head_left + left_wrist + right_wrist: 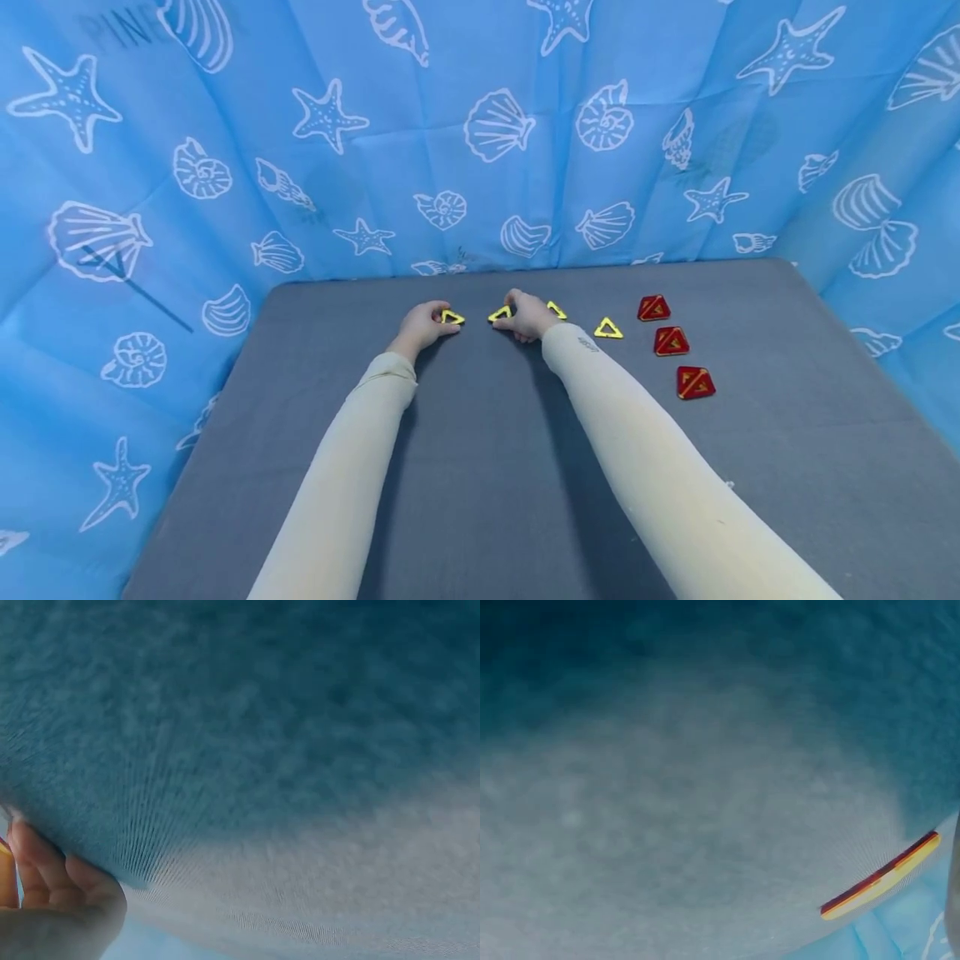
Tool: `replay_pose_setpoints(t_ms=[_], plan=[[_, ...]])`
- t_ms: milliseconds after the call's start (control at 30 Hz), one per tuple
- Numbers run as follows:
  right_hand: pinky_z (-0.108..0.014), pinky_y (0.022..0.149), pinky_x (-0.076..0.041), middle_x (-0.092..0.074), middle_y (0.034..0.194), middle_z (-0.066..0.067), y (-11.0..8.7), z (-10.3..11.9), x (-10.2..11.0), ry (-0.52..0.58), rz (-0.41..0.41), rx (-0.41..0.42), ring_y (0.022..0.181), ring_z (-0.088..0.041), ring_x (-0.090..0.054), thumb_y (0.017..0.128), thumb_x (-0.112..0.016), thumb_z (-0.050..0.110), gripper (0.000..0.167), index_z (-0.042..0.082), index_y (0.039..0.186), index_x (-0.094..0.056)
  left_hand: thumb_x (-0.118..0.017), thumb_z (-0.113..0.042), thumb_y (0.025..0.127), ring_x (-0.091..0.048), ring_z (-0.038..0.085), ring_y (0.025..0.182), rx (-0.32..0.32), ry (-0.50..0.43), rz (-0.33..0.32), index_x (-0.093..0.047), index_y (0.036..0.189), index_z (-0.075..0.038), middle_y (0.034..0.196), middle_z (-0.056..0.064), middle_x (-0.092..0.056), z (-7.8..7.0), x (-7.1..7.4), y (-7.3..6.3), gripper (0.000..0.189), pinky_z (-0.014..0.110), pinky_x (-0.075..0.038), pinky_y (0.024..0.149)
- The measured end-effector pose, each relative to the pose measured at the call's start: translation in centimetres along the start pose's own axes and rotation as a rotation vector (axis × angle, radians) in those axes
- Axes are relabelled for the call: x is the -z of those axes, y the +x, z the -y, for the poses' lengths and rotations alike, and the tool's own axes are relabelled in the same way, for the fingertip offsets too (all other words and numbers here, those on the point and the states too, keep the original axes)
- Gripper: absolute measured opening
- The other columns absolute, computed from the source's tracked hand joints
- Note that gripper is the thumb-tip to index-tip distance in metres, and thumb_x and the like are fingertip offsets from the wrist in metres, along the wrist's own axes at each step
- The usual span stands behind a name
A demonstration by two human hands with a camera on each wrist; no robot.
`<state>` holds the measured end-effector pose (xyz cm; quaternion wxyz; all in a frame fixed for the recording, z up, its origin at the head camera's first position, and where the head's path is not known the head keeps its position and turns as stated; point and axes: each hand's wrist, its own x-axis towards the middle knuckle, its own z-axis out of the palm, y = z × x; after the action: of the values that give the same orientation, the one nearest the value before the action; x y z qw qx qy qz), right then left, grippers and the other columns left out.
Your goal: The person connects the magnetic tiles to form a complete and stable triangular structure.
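My left hand (422, 327) pinches a small yellow triangular piece (453, 322) with an open middle, near the far edge of the table. To its right, my right hand (527, 317) pinches a similar yellow triangle (496, 313). A gap separates these two pieces. Curled fingers of the left hand (64, 900) and a sliver of the yellow piece (6, 874) show in the left wrist view. Just past the right hand lies another yellow triangle (552, 307), partly hidden by it. One more yellow triangle (608, 335) rests farther right.
Three red pieces with yellow markings, a far one (654, 307), a middle one (671, 341) and a near one (695, 382), form a column on the right. A grey cloth covers the table (465, 500). Behind hangs a blue curtain (420, 167) with shell prints.
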<state>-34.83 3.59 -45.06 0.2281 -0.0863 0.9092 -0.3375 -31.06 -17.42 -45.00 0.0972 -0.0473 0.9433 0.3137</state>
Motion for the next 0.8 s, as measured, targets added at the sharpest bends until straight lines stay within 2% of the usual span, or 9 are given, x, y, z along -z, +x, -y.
replay_pose_setpoints(t_ms=[167,267,367,467,567,667,800], plan=[[-0.033,0.054,-0.05,-0.061,0.082,-0.013,-1.0,-0.5,0.2,0.053,-0.016,0.047,0.064,-0.022,-0.058,0.094,-0.066,0.033,0.05,0.006,0.13,-0.044,-0.071,-0.021,0.091,-0.051,0.028,0.106,-0.071,-0.091,0.039,-0.052,0.14,-0.006,0.117,0.016,-0.056,0.1,0.4,-0.9,0.054,0.04,-0.04,0.092],[-0.033,0.054,-0.051,-0.061,0.086,-0.013,-1.8,-0.7,0.4,0.118,-0.014,0.079,0.063,-0.02,-0.058,0.095,-0.065,0.028,0.049,0.003,0.131,-0.043,-0.072,-0.018,0.09,-0.052,0.028,0.111,-0.091,-0.158,0.064,-0.051,0.14,-0.005,0.123,0.018,-0.056,0.2,0.6,-1.6,0.055,0.04,-0.042,0.093],[-0.034,0.056,-0.051,-0.06,0.087,-0.013,-2.7,-0.8,0.4,0.178,0.0,0.117,0.062,-0.019,-0.058,0.096,-0.063,0.022,0.049,0.0,0.134,-0.041,-0.072,-0.015,0.09,-0.057,0.027,0.103,-0.087,-0.227,0.078,-0.05,0.14,-0.005,0.118,0.017,-0.059,0.3,0.5,-2.4,0.056,0.037,-0.047,0.085],[-0.033,0.059,-0.052,-0.06,0.084,-0.012,-3.6,-0.8,0.4,0.206,0.008,0.163,0.06,-0.018,-0.059,0.096,-0.063,0.019,0.049,-0.002,0.134,-0.04,-0.072,-0.013,0.089,-0.06,0.024,0.088,-0.077,-0.294,0.075,-0.05,0.141,-0.006,0.101,0.012,-0.061,0.2,0.3,-3.3,0.057,0.033,-0.048,0.073],[-0.032,0.059,-0.052,-0.06,0.077,-0.01,-4.6,-0.6,0.4,0.218,-0.003,0.199,0.059,-0.018,-0.059,0.095,-0.065,0.017,0.049,-0.001,0.133,-0.041,-0.072,-0.011,0.088,-0.058,0.019,0.076,-0.071,-0.35,0.069,-0.05,0.14,-0.006,0.086,0.006,-0.056,-0.2,0.0,-4.3,0.056,0.03,-0.047,0.066],[-0.034,0.06,-0.052,-0.059,0.071,-0.009,-5.7,-0.3,0.4,0.238,-0.013,0.218,0.058,-0.018,-0.059,0.094,-0.067,0.016,0.048,0.0,0.132,-0.041,-0.073,-0.009,0.087,-0.056,0.016,0.07,-0.064,-0.386,0.084,-0.051,0.139,-0.006,0.082,0.002,-0.056,-0.8,-0.4,-5.5,0.057,0.029,-0.046,0.063],[-0.039,0.061,-0.053,-0.058,0.067,-0.009,-7.2,-0.2,0.2,0.293,-0.01,0.228,0.056,-0.019,-0.059,0.093,-0.068,0.013,0.05,-0.001,0.132,-0.041,-0.074,-0.01,0.087,-0.056,0.015,0.067,-0.08,-0.4,0.129,-0.05,0.139,-0.005,0.081,0.003,-0.057,-1.3,-1.0,-7.1,0.057,0.03,-0.046,0.061]])
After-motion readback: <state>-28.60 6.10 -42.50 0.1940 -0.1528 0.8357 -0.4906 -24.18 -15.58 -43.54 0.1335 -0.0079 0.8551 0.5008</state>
